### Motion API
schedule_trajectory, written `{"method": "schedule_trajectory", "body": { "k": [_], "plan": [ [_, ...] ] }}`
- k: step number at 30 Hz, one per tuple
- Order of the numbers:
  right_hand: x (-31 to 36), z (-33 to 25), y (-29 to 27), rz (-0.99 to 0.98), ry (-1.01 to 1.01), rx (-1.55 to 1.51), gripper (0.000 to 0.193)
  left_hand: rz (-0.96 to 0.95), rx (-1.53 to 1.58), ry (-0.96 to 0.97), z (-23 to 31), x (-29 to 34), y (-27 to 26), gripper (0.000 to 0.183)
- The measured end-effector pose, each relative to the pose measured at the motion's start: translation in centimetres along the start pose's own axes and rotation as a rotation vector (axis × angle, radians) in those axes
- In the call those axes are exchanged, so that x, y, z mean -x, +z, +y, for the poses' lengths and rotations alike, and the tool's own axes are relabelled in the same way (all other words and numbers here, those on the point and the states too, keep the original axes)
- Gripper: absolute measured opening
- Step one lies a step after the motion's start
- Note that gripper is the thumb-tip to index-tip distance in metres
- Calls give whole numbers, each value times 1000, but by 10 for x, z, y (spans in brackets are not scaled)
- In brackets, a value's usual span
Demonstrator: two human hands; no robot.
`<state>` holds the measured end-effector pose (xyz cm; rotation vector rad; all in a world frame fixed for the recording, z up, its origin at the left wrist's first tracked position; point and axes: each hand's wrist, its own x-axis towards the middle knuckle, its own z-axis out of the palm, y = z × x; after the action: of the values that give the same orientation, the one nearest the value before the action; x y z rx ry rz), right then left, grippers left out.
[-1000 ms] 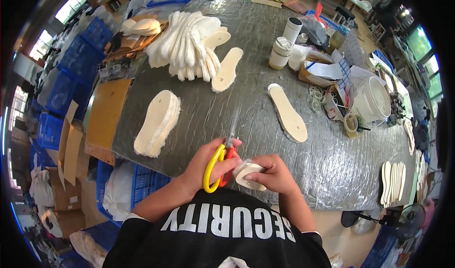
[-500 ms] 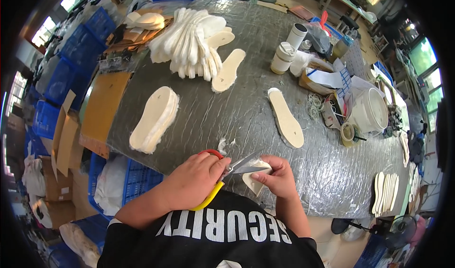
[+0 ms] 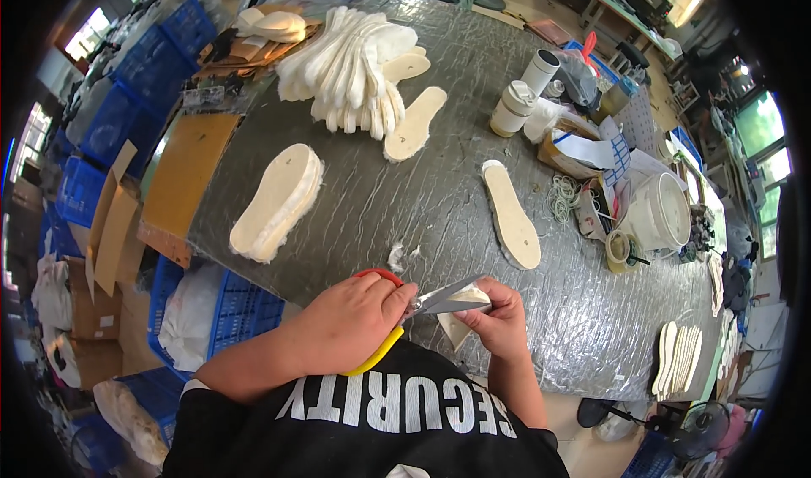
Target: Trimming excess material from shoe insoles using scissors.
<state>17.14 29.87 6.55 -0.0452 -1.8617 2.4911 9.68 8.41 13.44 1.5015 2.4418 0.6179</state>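
My left hand (image 3: 351, 322) is closed round the handles, one red and one yellow, of a pair of scissors (image 3: 448, 294). The blades are parted and point toward my right hand (image 3: 500, 319), which pinches a cream fleecy insole (image 3: 454, 330). This insole lies between the blades and is partly hidden by them and my fingers. White fluff scraps (image 3: 397, 256) lie on the table just beyond the scissors. A small stack of insoles (image 3: 274, 203) rests farther left, and a single insole (image 3: 513, 216) lies ahead of my right hand.
Dark, film-covered table (image 3: 397, 199) before me. At its far side sits a large pile of fleecy insoles (image 3: 346, 68), with a loose insole (image 3: 416, 125) beside it. Cups (image 3: 513, 109), a white bucket (image 3: 659, 210) and clutter stand right; blue crates (image 3: 241, 309) are at left.
The scissors' blades have come a little closer together and sit nearer my right hand's fingers. Both hands keep their hold. The whole view has shifted slightly.
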Motion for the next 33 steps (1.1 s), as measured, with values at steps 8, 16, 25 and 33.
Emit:
{"method": "schedule_trajectory", "body": {
  "k": [8, 16, 25, 33],
  "plan": [
    [0, -4, 4, -15, -42, -12, 13, -43, 3, 3, -1, 1, 4, 32],
    [2, 3, -1, -56, 3, -75, 13, -144, 32, -9, -1, 2, 0, 33],
    [1, 14, -4, -73, -81, -172, 16, -179, 14, -5, 1, 2, -3, 33],
    [0, 8, 0, -45, -88, -98, 15, -214, 7, -8, 1, 3, -3, 36]
  ]
}}
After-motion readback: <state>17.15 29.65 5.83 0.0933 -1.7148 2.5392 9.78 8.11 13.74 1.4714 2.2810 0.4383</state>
